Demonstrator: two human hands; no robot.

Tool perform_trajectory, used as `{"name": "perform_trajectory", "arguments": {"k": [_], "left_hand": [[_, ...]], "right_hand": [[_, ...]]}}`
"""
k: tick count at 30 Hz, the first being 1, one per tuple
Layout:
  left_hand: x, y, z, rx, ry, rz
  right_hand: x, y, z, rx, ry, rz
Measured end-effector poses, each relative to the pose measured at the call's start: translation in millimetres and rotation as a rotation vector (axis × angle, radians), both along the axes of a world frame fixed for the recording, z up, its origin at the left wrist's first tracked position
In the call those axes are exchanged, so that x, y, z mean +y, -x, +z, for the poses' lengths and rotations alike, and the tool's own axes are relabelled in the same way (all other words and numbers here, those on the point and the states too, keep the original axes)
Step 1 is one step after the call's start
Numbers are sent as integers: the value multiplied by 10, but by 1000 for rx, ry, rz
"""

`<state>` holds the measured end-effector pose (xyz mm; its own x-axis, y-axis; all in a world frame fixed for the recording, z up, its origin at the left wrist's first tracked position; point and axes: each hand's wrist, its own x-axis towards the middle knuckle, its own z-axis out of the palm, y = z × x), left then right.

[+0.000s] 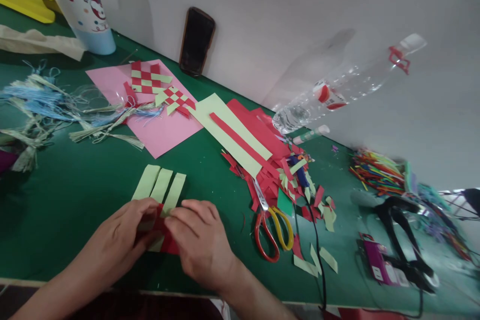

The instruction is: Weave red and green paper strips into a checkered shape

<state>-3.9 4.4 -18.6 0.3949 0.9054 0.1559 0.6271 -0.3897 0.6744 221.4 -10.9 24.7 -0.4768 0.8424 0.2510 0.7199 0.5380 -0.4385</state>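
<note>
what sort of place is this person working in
Most likely a handicraft workspace, though whether at home or in a classroom I can't tell. Scissors beside paper scraps, woven red-and-pale-green paper pieces and tassels on the green table suggest it.

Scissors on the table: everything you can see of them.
The scissors have shiny, metal-looking blades and two smooth, plastic-looking handle loops, one red, one yellow. They lie on the green tabletop, right of the right hand, blades closed or nearly so, tips pointing away from the person. The tips reach the near corner of a pale green paper sheet; contact is unclear. Neither hand touches them.
</note>
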Motion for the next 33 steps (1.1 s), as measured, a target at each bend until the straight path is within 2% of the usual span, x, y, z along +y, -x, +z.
{"name": "perform_trajectory", "arguments": {"k": [2, 4, 8, 12, 14, 18, 20, 23, 27, 30, 33], "left_hand": [[0, -2, 1, -4, -7, 3], [6, -4, 19, 2, 0, -1], [22, -14, 59, 2, 43, -3], [28, -16, 24, 2, 78, -2], [27, -14, -8, -5, 83, -11], [28, -9, -18, -27, 44, -14], [33, -10, 5, -13, 52, -14], [46, -19, 37, 12, 74, -37], [66, -26, 61, 24, 51, -50], [69, 6, 110, 10, 3, -100], [33, 96, 170, -29, -76, -160]], "right_hand": [[32, 30, -42, -85, 25, 99], [102, 27, -93, -166, 51, 90], [274, -58, -156, -235, 101, -64], [278, -129, -135, -247, 55, -213], [196, -116, -112, -214, 11, -151], [88, -27, -100, -193, 27, 161], [155, -6, -120, -235, 77, 191], [368, -41, -146, -285, 125, 141], [539, -141, -104, -319, 113, -65], [442, -208, -40, -263, 51, -182], [221, -262, -1, -187, -43, -185]]}}
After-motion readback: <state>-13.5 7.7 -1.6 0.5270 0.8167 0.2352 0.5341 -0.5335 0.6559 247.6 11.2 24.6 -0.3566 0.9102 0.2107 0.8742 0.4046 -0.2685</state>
